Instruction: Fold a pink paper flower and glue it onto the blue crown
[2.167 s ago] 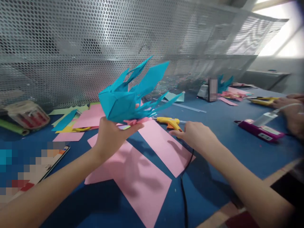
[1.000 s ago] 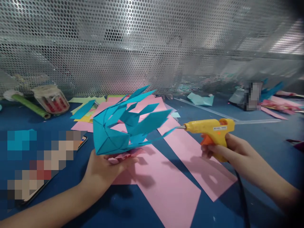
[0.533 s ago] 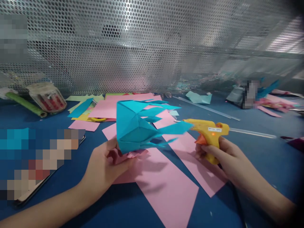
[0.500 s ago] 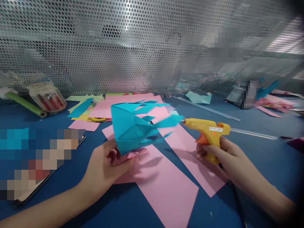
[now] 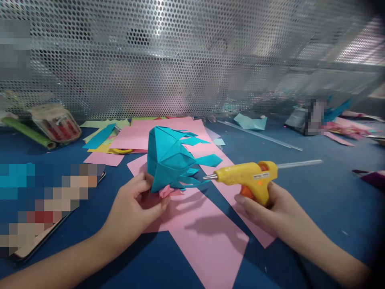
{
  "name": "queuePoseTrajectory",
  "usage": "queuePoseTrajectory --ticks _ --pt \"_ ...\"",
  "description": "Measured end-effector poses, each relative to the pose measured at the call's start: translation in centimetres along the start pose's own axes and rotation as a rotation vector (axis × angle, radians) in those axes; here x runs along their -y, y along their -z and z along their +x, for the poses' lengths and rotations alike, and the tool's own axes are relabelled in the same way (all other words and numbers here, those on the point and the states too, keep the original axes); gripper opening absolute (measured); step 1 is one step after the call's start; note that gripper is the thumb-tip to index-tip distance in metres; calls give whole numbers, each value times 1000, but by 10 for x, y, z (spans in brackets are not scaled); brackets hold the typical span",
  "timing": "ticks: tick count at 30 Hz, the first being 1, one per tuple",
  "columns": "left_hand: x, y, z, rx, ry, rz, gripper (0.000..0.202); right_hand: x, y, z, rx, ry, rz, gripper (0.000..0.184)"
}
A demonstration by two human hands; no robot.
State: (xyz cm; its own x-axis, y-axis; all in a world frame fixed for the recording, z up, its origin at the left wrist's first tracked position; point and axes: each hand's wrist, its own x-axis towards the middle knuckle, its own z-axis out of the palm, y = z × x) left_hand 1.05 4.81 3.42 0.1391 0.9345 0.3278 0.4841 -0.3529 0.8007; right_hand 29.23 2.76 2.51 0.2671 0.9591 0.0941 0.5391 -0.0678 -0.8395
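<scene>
My left hand (image 5: 135, 204) holds a folded blue paper figure (image 5: 170, 156) from below, thumb and fingers closed round its lower edge. Several pointed blue strips stick out from the figure's right side. A small folded pink paper piece (image 5: 169, 192) sits at its underside, by my thumb. In my right hand (image 5: 279, 208) is a yellow hot glue gun (image 5: 246, 178), with fingers near its orange trigger. The metal nozzle points left, close to the tips of the lower blue strips; whether it touches them I cannot tell. A clear glue stick (image 5: 300, 163) juts from its back.
Pink paper sheets (image 5: 210, 241) lie under the hands on the blue table (image 5: 325, 200). Further back are coloured paper, a glass jar (image 5: 56, 122), a green roll (image 5: 28, 132) and clear glue sticks (image 5: 261, 135). A phone (image 5: 57, 218) lies left. A perforated metal screen (image 5: 180, 60) stands behind.
The glue gun has moved left and down, its nozzle now lower beside the strips. The blue figure has turned and shifted slightly in my left hand, its blur gone.
</scene>
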Motion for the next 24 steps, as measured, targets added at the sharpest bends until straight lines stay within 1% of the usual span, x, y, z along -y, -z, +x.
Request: queuePoseTrajectory --ticks 3,5,8,11,17,21,24 --pt "-1 1 0 -16 -22 21 10 9 -7 -3 152 35 -103 34" --pt "1 3 0 -17 -37 34 6 13 -9 -3 216 57 -111 33" --pt "4 3 -1 -4 -64 57 8 15 -13 -2 209 78 -144 31" --pt "7 2 0 0 -105 82 7 16 -17 -5 192 114 -173 34" --pt "11 1 0 25 -203 152 15 31 -19 -13 127 156 -152 31" --pt "11 4 2 39 -297 217 17 32 -18 -8 169 213 -212 34" --pt "11 6 3 15 -386 286 19 27 -19 -4 220 302 -243 36"
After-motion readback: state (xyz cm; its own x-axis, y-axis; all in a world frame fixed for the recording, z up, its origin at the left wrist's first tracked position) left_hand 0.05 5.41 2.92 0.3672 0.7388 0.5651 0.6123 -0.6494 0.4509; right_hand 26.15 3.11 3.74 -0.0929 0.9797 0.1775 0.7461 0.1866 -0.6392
